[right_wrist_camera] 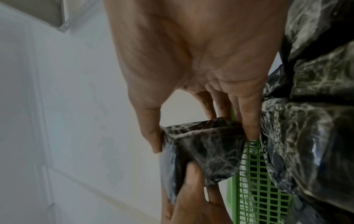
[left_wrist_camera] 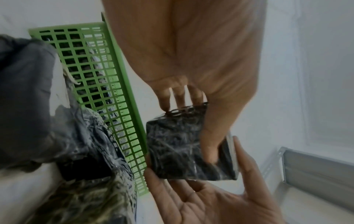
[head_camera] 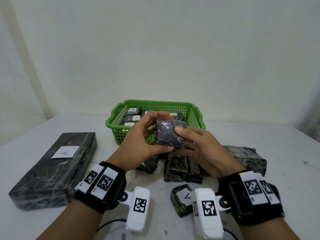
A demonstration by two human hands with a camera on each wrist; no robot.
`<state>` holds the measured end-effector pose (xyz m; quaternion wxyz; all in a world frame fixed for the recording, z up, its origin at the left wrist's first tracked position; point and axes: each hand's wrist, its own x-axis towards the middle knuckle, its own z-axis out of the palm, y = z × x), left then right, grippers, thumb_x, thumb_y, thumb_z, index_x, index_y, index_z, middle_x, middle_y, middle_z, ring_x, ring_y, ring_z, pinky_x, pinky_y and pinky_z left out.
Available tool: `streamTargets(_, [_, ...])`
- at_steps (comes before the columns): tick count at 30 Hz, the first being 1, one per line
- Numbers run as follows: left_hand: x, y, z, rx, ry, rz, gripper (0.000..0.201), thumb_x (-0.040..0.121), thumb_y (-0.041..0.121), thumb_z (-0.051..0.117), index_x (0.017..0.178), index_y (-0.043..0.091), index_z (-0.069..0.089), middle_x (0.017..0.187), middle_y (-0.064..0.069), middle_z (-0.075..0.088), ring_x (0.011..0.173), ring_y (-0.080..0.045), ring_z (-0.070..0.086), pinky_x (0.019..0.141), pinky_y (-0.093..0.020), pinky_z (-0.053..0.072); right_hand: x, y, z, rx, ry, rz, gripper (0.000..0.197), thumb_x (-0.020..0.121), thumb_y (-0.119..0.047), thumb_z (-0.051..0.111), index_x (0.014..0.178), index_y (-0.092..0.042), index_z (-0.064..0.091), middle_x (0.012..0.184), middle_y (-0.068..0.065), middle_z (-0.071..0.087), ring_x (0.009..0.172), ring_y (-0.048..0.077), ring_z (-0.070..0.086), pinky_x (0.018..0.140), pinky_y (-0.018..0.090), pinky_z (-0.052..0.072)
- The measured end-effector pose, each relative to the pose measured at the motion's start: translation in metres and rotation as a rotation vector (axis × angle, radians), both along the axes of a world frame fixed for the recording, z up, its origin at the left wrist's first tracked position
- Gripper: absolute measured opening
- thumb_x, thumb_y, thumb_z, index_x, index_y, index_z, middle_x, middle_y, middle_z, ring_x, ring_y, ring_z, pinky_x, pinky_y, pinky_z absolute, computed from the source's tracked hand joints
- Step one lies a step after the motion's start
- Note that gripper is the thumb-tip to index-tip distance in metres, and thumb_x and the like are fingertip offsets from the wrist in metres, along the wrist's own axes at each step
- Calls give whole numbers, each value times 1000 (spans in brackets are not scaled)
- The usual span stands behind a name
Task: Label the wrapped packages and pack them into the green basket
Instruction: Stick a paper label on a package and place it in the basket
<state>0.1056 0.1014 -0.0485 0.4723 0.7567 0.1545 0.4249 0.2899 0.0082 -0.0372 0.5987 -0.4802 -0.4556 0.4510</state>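
A small wrapped package (head_camera: 170, 133) is up in the air between both hands, just in front of the green basket (head_camera: 197, 116). No white label shows on the sides we can see. So this looks like the step of checking a package, or getting it ready for its label. My guess is that the next move needs a label stuck on a flat side, and then a free spot found in the basket. The basket already has packages with an "A" label (head_camera: 136, 117) lying in it, so space is getting tight on the left side.

The left hand (head_camera: 142, 141) holds the left end of the package. Its thumb is under the near bottom edge and its fingers curl over the top. The right hand (head_camera: 202, 149) holds the right end. Its thumb (head_camera: 181, 131) presses on the top face, and its fingers go under the package. In the right wrist view, the thumb and fingers pinch the crinkly wrap from 2 sides. Both hands are partly curled, not spread flat.

More wrapped packages (head_camera: 176, 168) lie on the table (head_camera: 259, 135) under the hands, with no label showing. A small one near the right wrist has a blue mark on its label (head_camera: 187, 197). A long flat package (head_camera: 53, 170) with an "A" label lies well off to the left.
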Motion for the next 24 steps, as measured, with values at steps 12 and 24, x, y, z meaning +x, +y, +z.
streamTargets(12, [-7,1,5,-223,49,-70,91,71,29,87,151,17,46,140,7,64,130,-8,60,106,-24,50,5,4,-4,151,-155,-83,85,54,-41,93,133,-21,65,125,-3,76,120,15,71,107,44,55])
streamTargets(24, [-8,3,6,-218,14,-44,79,67,31,84,140,19,55,135,1,68,127,-17,63,107,-34,52,7,1,-2,158,-155,-15,92,57,-32,94,143,-23,59,135,-2,71,128,16,66,112,46,51])
